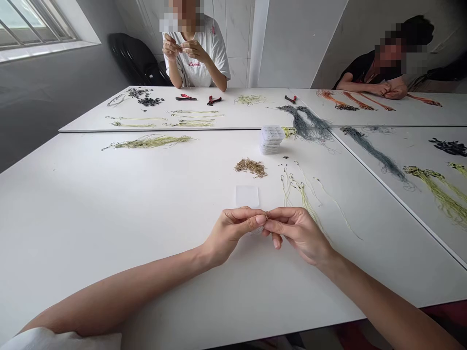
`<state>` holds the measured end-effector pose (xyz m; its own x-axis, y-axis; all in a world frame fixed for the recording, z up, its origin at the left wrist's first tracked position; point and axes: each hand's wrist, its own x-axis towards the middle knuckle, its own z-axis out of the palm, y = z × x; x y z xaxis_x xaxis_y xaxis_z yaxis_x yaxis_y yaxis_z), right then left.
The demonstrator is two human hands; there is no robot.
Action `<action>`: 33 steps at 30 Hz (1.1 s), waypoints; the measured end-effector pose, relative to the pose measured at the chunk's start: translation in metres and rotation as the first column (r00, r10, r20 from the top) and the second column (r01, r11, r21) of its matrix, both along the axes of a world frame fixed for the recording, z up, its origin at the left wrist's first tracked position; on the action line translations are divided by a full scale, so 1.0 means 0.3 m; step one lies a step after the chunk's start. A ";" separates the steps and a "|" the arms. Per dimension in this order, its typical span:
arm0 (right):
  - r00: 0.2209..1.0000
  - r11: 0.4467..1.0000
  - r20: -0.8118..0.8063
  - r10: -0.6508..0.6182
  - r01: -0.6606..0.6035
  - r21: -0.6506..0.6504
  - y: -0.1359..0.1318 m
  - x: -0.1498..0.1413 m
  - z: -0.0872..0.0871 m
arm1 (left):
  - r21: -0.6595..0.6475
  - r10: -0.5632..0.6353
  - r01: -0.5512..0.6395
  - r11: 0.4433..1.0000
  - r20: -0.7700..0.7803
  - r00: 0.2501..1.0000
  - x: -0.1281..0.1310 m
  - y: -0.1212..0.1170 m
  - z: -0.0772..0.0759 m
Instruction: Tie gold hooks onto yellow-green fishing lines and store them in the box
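Note:
Over the white table, my left hand (233, 228) and my right hand (297, 231) meet fingertip to fingertip. Both pinch a tiny gold-coloured fish hook (267, 215), mostly covered by the fingers. Just beyond them lies a clear plastic box (247, 195), partly hidden by my hands. A heap of gold fish hooks (251, 167) is farther off. To the right, yellow-green lines with dark hooks (303, 194) are spread out, a few passing behind my right hand. Small black bits (285, 157) lie near the heap.
A stack of clear boxes (271, 140) stands near the table seam. Bundles of yellow-green line (151, 141) and grey line (306, 121) lie around. Pliers (186, 97) rest at the far side. One co-worker (197, 53) sits opposite, another (379, 73) at far right.

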<state>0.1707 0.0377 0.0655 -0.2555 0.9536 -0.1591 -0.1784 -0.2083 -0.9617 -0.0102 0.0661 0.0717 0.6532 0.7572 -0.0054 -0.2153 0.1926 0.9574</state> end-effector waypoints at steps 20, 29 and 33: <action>0.997 1.000 -0.076 -0.014 0.013 -0.016 0.004 0.021 0.018 | -0.076 0.145 -0.150 0.986 -0.067 0.987 -0.022 0.008 -0.018; 0.976 1.000 -0.218 -0.025 0.024 -0.008 0.004 -0.001 0.001 | -0.222 -0.053 0.054 0.973 0.010 0.999 -0.002 -0.011 -0.009; 0.964 0.999 -0.265 0.009 -0.017 -0.029 0.007 -0.010 -0.005 | -0.271 -0.067 0.079 0.959 0.054 0.996 0.003 -0.012 -0.018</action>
